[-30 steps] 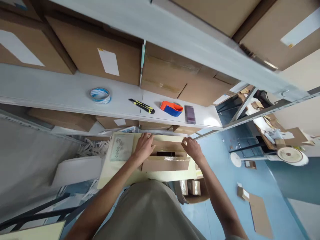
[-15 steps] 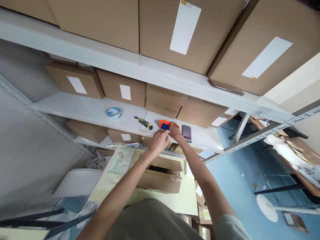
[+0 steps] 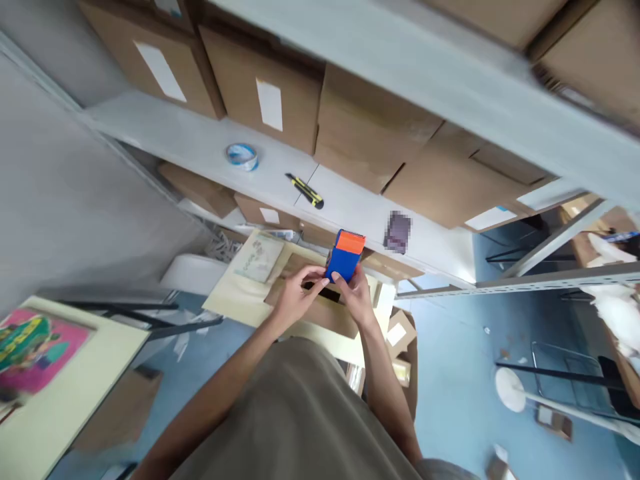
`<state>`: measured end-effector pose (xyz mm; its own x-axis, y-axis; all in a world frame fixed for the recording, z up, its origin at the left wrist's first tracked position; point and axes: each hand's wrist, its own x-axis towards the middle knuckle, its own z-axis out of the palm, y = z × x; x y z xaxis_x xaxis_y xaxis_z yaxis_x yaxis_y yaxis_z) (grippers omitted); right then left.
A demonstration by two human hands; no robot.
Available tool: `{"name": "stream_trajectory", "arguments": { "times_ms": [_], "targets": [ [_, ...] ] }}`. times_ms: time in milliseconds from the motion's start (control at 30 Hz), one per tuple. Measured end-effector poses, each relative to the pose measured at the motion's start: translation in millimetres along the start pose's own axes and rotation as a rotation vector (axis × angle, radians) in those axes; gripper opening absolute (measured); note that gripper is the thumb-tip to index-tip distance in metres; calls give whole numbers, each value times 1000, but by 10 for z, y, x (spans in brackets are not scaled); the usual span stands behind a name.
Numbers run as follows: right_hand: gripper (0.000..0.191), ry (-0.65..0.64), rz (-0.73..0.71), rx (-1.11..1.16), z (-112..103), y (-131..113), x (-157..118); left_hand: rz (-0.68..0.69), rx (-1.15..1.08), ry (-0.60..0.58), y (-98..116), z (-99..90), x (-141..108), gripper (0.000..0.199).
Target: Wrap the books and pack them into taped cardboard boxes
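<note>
Both hands hold a blue and orange tape dispenser, raised upright in front of the shelf, its serrated edge at the top. My right hand grips its lower right, thumb on the blue face. My left hand pinches the lower left corner with thumb and fingertips. Beneath them, a cardboard box with a dark gap in its top lies on a pale yellow table. On the shelf behind are a yellow and black utility knife, a blue and white tape roll and a phone.
Cardboard boxes with white labels line the grey metal shelf. Its upper beam crosses above. A plastic-wrapped packet lies on the table's left. At far left, another table bears a pink printed item.
My hands have lifted the tape dispenser off the shelf and brought it closer, turned with its blue face toward me. The view has tilted down and rotated.
</note>
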<state>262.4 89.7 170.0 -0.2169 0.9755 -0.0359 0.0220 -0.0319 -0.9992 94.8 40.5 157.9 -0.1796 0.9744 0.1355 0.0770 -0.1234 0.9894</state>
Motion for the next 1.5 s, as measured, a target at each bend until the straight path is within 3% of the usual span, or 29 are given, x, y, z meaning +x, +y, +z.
{"name": "stream_trajectory", "arguments": {
  "times_ms": [133,233,333,433,500,700,967,1167,1367,1500],
  "targets": [
    [56,5,65,67,236,8,-317,19,71,27,-13,-128,-223,19],
    [55,20,82,18,305,83,-398,59,187,-67,12,-263,-263,16],
    [51,-29,83,-73,290,166,-460,38,226,-166,74,-434,-252,17],
    [49,-109,58,-212,239,174,-524,-4,190,-118,167,-650,-199,33],
    [46,-175,28,-336,201,127,-552,6,195,-86,243,-808,-138,45],
    [44,-363,-50,-672,129,-92,-549,104,235,-225,489,-1156,27,54],
    [36,-462,-226,-890,218,-299,-581,161,246,-375,551,-1366,65,33],
    [37,-466,-241,-988,283,-368,-649,175,209,-344,509,-1458,61,33],
    [36,-466,-181,-999,401,-463,-702,141,117,-432,477,-1593,75,25],
    [41,-477,-53,-1009,489,-571,-700,-49,-11,-449,320,-1647,117,30]
  ]
}}
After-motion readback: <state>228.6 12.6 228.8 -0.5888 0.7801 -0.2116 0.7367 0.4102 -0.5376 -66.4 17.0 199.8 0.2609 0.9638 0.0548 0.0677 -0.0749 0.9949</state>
